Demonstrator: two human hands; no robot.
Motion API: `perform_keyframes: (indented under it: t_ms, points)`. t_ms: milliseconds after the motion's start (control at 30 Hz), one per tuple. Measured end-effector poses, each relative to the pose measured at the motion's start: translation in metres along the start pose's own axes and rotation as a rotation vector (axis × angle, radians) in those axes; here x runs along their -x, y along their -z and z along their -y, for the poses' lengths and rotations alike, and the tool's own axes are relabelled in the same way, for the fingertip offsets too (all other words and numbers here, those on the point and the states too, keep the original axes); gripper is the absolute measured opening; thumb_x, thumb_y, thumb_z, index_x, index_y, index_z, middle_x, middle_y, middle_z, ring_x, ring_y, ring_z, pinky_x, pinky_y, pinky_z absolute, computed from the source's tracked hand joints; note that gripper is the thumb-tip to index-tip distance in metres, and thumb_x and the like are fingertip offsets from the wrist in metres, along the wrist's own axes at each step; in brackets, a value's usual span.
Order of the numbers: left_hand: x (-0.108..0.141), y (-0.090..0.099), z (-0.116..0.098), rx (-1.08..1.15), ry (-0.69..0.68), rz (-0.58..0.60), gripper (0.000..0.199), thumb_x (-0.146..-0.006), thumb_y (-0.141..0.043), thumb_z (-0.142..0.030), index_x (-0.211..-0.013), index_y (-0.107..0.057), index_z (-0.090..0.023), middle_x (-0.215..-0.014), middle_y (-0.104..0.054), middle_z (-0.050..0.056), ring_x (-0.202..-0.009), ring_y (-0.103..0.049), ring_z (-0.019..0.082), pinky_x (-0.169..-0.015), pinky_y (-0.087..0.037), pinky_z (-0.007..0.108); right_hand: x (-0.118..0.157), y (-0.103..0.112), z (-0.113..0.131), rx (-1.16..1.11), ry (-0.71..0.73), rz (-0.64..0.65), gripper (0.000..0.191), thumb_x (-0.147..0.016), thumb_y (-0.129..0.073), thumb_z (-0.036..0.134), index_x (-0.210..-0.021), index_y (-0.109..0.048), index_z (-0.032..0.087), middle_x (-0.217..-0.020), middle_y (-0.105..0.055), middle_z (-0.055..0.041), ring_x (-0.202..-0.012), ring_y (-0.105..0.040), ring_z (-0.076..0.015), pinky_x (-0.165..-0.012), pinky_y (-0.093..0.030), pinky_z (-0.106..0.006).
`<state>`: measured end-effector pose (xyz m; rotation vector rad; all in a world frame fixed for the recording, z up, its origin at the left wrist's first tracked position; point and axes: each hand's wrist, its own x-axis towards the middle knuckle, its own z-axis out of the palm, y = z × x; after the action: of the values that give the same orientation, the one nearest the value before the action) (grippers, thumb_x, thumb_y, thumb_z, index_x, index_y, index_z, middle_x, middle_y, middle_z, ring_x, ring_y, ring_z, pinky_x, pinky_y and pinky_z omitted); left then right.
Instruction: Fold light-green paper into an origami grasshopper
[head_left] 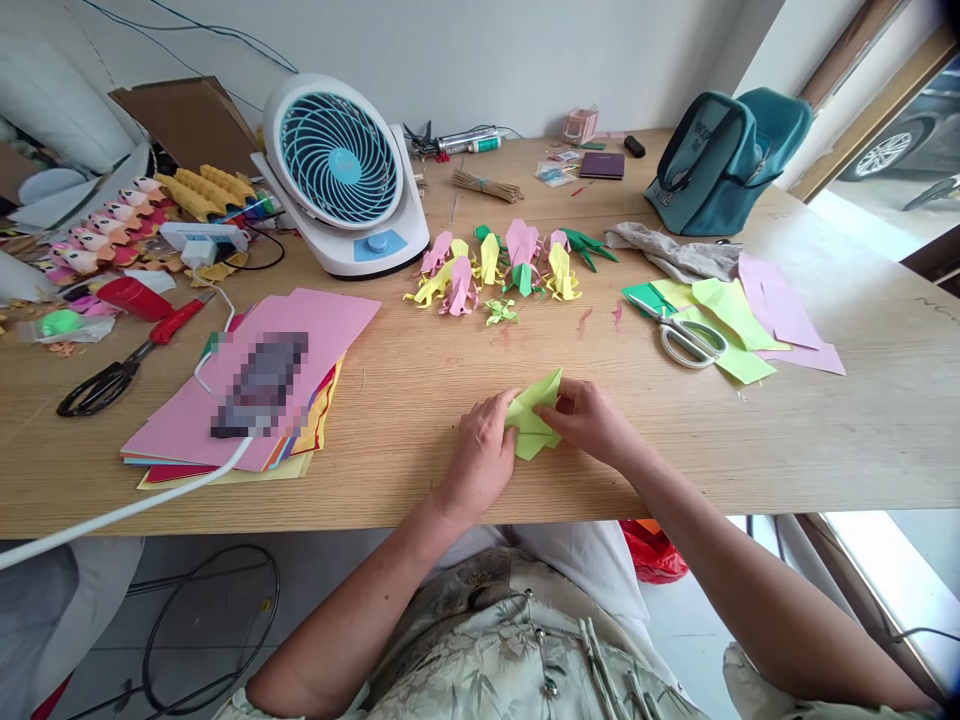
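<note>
Between my two hands, near the table's front edge, is a partly folded piece of light green paper (534, 408) with creases and a pointed top corner. My left hand (484, 450) grips its left side, thumb and fingers closed on it. Pinching the right side is my right hand (589, 418), its thumb on the face of the paper. Beyond the hands stands a group of folded paper figures in pink (523, 243), yellow (560, 268) and green (523, 277). A small light green figure (501, 311) lies nearest to my hands.
Right of my hands, white-handled scissors (694, 343) rest on loose green and pink sheets (787, 305). At left lies a stack of coloured paper (330, 320) with a blurred-out device on top. A white fan (341, 165) and a teal bag (712, 165) stand farther back.
</note>
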<state>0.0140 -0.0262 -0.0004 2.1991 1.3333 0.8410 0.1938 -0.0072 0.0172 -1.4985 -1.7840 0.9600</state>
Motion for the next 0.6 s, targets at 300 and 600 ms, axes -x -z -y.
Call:
perform_keyframes:
  t_ms: [300, 600]
  points:
    - [-0.002, 0.005, -0.003, 0.046, 0.044, -0.014, 0.025, -0.083, -0.059, -0.004, -0.099, -0.054, -0.023, -0.101, -0.063, 0.003, -0.098, -0.06, 0.021, -0.083, -0.047, 0.032, 0.002, -0.011, -0.003, 0.092, -0.05, -0.074, 0.008, -0.076, -0.058, 0.026, -0.072, -0.056, 0.02, -0.059, -0.055, 0.0034, -0.054, -0.048, -0.0117, -0.051, -0.03, -0.024]
    - [0.0, 0.005, -0.002, 0.041, 0.027, -0.035, 0.023, -0.083, -0.06, -0.003, -0.096, -0.057, -0.022, -0.099, -0.064, 0.003, -0.097, -0.061, 0.02, -0.082, -0.046, 0.03, 0.003, -0.014, -0.002, 0.14, -0.036, -0.118, 0.014, -0.08, -0.053, 0.028, -0.069, -0.047, 0.022, -0.059, -0.05, 0.0038, -0.054, -0.044, -0.0115, -0.051, -0.027, -0.025]
